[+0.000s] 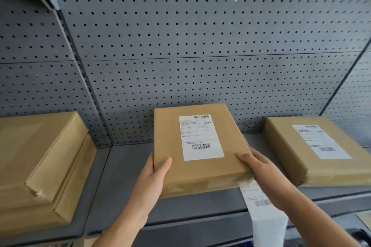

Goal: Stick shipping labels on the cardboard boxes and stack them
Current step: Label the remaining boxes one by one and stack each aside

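Note:
A flat brown cardboard box [172, 142] with a white shipping label [200, 137] on top sits on the grey shelf [124, 182], its near end over the shelf's front part. My left hand [152, 178] grips its near left corner, thumb on top. My right hand [261, 168] grips the near right corner, and a strip of white labels [261, 206] hangs down under that hand. A second labelled box [287, 146] lies on the shelf to the right. At the left stands a stack of two unlabelled boxes [36, 158].
A grey pegboard wall [200, 46] backs the shelf. Bare shelf surface lies between the left stack and the middle box. A lower shelf edge [200, 228] runs below. A dark object shows at the bottom right corner.

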{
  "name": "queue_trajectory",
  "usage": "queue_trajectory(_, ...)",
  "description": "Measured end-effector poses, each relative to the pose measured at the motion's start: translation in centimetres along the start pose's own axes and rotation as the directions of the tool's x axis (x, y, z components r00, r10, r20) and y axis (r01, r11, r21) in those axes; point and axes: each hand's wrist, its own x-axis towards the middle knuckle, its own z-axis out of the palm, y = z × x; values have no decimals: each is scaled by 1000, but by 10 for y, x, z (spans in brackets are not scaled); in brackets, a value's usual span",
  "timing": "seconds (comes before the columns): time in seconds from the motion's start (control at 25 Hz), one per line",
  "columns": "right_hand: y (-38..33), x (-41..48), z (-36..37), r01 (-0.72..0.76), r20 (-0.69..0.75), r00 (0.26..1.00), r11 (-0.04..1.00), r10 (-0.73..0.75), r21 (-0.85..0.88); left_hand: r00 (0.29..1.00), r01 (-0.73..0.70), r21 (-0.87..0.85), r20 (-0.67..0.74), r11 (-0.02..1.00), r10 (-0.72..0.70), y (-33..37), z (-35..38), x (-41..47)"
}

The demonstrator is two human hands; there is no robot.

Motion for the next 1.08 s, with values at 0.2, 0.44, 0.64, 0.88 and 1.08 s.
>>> queue_trajectory(0.2,-29,-14,-81,69,-152,986,997,-65,21,987,-93,-15,130,996,94,39,73,3)
queue_trajectory(0.44,-31,-17,-196,190,-397,903,982,-166,23,922,-182,33,354,983,159,66,183,12)
queue_trajectory(0.64,-22,-5,-281,213,-550,823,975,-141,69,853,-249,90,491,964,175,74,268,20)
queue_trajectory(0.88,0,27,-334,132,-588,808,985,-41,113,861,-269,176,485,947,155,64,330,38)
queue_trajectory(1.08,28,48,-341,66,-551,834,991,10,118,889,-250,286,446,925,102,40,351,55)
